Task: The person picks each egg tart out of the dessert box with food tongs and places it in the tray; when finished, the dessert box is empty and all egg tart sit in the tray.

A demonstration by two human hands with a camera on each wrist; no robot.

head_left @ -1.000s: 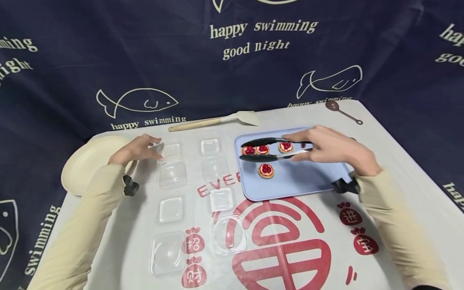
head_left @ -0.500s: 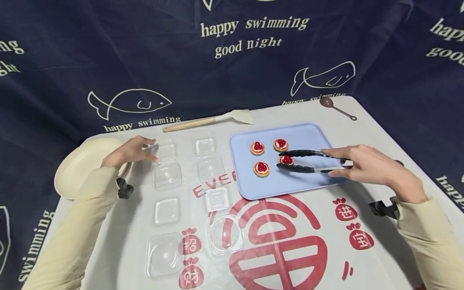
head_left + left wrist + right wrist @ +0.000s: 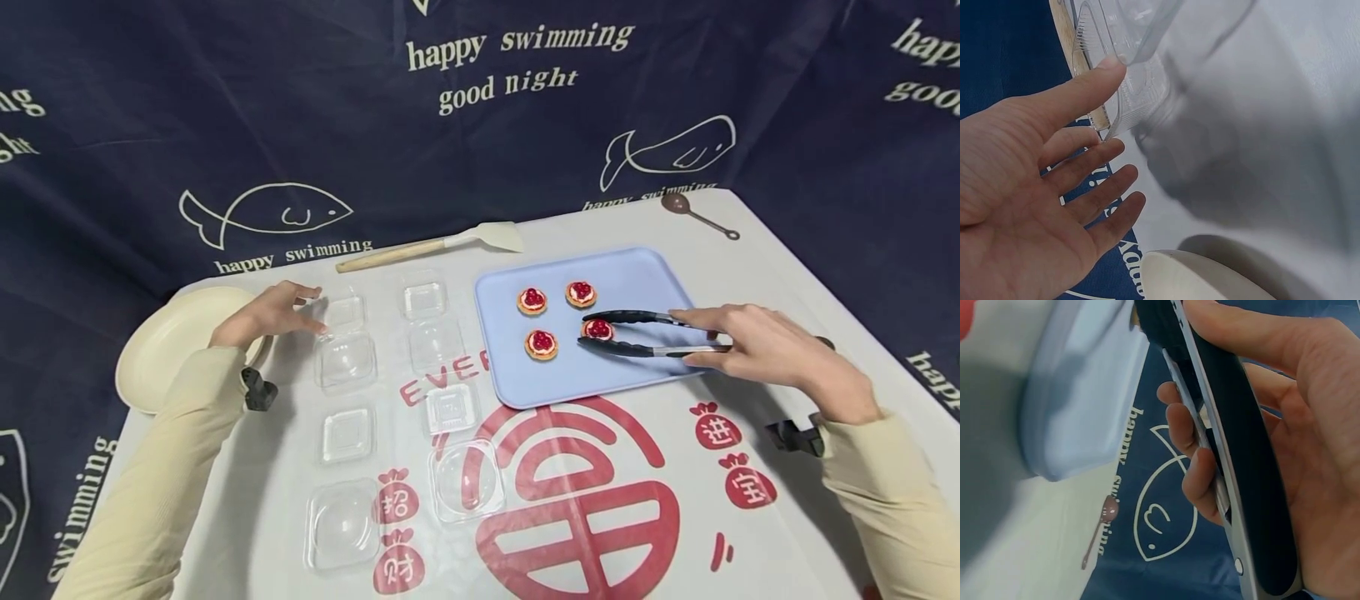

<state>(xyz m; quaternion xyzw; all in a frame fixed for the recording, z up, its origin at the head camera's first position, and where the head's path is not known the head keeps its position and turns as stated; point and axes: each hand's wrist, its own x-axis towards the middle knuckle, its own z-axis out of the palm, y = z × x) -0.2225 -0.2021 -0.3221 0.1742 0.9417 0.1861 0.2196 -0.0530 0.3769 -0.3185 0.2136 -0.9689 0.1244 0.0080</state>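
Observation:
My right hand [image 3: 780, 354] grips black-and-silver tongs [image 3: 645, 351] over the blue tray [image 3: 517, 392]. The tong tips stand on either side of a small red-topped tart [image 3: 599, 328] on the tray; whether they touch it is hard to tell. Several more tarts sit on the tray, one [image 3: 542, 343] at the front left. In the right wrist view, fingers and thumb wrap the tongs' handles [image 3: 1241, 456]. At the far left, my left hand [image 3: 266, 315] has its thumb and fingers apart beside a clear plastic box [image 3: 345, 312]. In the left wrist view, the thumb tip touches that box [image 3: 1141, 81].
Several clear plastic boxes and lids stand in two columns, including one lid [image 3: 468, 482] near the front. A cream plate [image 3: 161, 350] lies under the left forearm. A wooden-handled spatula [image 3: 420, 250] lies at the back edge, and a brown spoon [image 3: 697, 215] at the back right.
My right hand has drawn the tongs back to the right from the tarts at the tray's left, leaving a tart between the tips nearer the tray's middle. The left hand stays beside the box.

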